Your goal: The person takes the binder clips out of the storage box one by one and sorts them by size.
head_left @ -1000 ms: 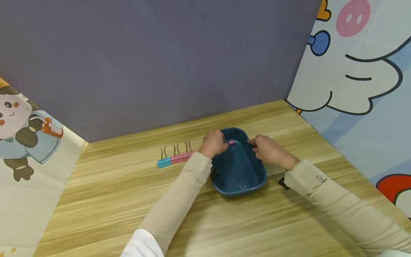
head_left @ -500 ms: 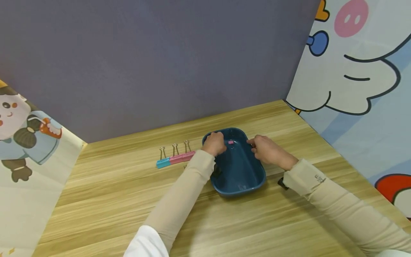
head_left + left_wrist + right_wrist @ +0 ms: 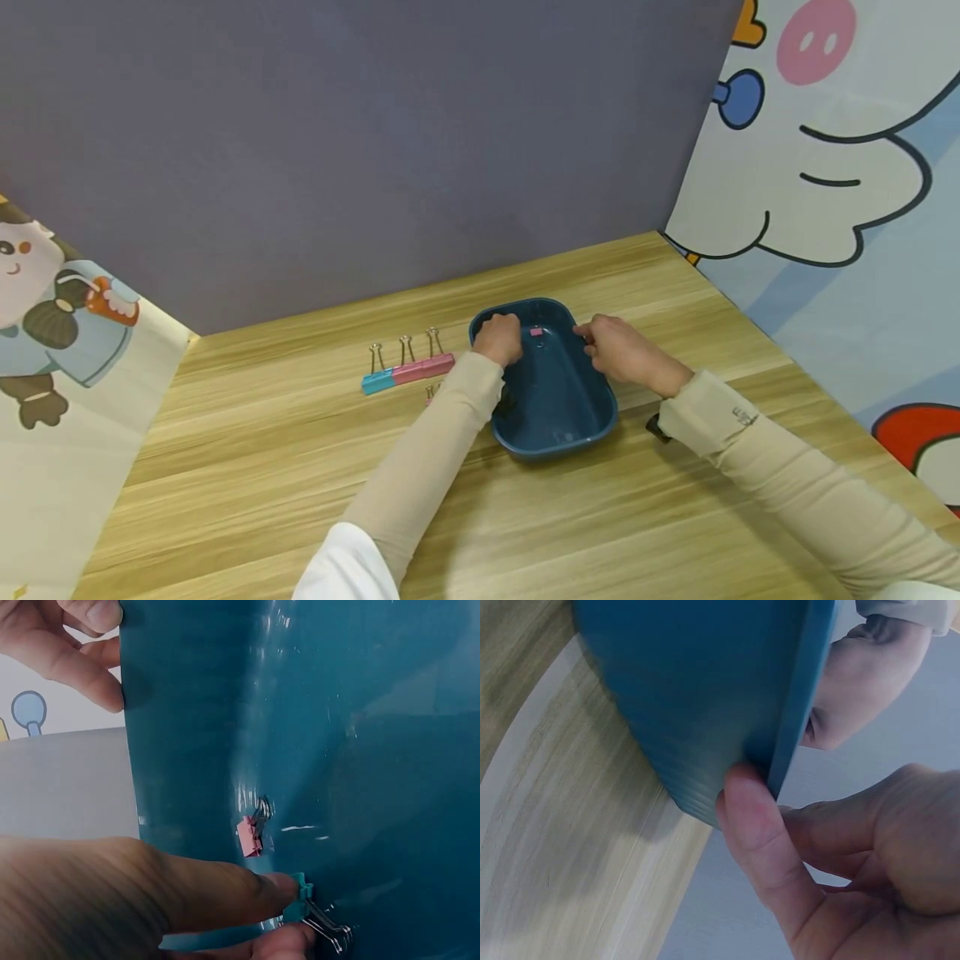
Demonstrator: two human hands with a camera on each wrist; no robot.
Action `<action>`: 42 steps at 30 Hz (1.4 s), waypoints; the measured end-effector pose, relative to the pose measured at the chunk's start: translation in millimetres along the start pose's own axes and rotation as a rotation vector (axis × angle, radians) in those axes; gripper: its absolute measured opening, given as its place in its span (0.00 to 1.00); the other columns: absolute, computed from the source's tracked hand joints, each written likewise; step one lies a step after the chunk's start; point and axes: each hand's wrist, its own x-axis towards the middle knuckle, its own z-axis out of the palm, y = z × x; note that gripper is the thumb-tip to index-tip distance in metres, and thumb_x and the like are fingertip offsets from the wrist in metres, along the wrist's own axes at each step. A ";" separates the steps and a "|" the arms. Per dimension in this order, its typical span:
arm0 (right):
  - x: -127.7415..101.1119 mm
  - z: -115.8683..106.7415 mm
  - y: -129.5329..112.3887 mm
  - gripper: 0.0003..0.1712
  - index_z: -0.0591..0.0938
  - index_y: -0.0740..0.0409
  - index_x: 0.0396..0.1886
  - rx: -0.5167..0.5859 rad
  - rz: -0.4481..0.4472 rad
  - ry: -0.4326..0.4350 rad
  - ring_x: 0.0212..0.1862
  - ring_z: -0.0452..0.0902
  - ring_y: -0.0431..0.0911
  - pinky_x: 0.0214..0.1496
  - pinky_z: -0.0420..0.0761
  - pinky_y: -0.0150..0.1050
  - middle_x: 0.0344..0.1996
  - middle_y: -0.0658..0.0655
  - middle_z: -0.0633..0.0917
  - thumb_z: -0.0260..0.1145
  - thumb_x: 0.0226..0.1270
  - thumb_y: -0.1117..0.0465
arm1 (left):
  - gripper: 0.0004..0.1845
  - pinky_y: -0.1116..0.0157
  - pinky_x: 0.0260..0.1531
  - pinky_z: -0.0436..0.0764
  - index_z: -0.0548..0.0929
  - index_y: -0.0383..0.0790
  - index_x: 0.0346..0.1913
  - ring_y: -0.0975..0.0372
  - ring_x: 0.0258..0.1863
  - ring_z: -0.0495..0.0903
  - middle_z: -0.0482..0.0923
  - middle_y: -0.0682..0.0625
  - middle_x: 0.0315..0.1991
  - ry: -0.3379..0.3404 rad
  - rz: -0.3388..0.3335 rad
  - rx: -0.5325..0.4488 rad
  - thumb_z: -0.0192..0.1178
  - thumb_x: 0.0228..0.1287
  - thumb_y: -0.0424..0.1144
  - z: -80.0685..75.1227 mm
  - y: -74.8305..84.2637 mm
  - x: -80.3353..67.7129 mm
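Observation:
A dark blue bin (image 3: 558, 400) stands on the wooden table. Inside it, in the head view, my left hand (image 3: 501, 337) reaches down near the far left corner. The left wrist view shows thumb and finger pinching a small teal binder clip (image 3: 303, 888) low in the bin. Close by, a small pink binder clip (image 3: 250, 838) lies on the bin floor. My right hand (image 3: 618, 354) pinches the bin's right rim between thumb and fingers, the thumb outside the wall in the right wrist view.
Left of the bin, larger binder clips stand in a row: one blue (image 3: 378, 381), then pink ones (image 3: 423, 368). A smaller pink clip (image 3: 430, 394) is partly behind my left sleeve. A grey panel (image 3: 375, 167) rises behind the table, with cartoon-printed walls at both sides.
My left hand has moved from the bin's left edge slightly inward and down into it. The small pink clip beside my sleeve has come into sight. The right hand keeps its hold on the rim.

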 end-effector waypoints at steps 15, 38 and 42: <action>0.9 0.5 0.7 0.18 0.75 0.76 0.53 0.007 0.009 0.007 0.31 0.70 0.48 0.35 0.71 0.36 0.59 0.69 0.73 0.56 0.64 0.75 | 0.03 0.64 0.18 0.74 0.83 0.37 0.34 0.56 0.26 0.77 0.80 0.43 0.35 0.010 0.022 0.036 0.62 0.57 0.32 2.1 12.2 -5.0; 1.3 1.5 0.4 0.12 0.77 0.74 0.46 0.026 0.006 0.003 0.39 0.72 0.50 0.38 0.71 0.37 0.59 0.69 0.72 0.55 0.64 0.75 | 0.13 0.59 0.24 0.79 0.84 0.38 0.46 0.53 0.34 0.81 0.82 0.43 0.42 0.043 0.029 0.125 0.62 0.58 0.37 8.3 15.4 -7.7; 1.0 0.8 0.1 0.15 0.76 0.76 0.51 0.029 0.013 -0.004 0.39 0.72 0.50 0.38 0.71 0.37 0.60 0.69 0.72 0.55 0.65 0.75 | 0.13 0.60 0.23 0.78 0.83 0.38 0.47 0.53 0.34 0.81 0.82 0.42 0.42 0.040 0.042 0.123 0.62 0.59 0.35 8.7 15.1 -7.7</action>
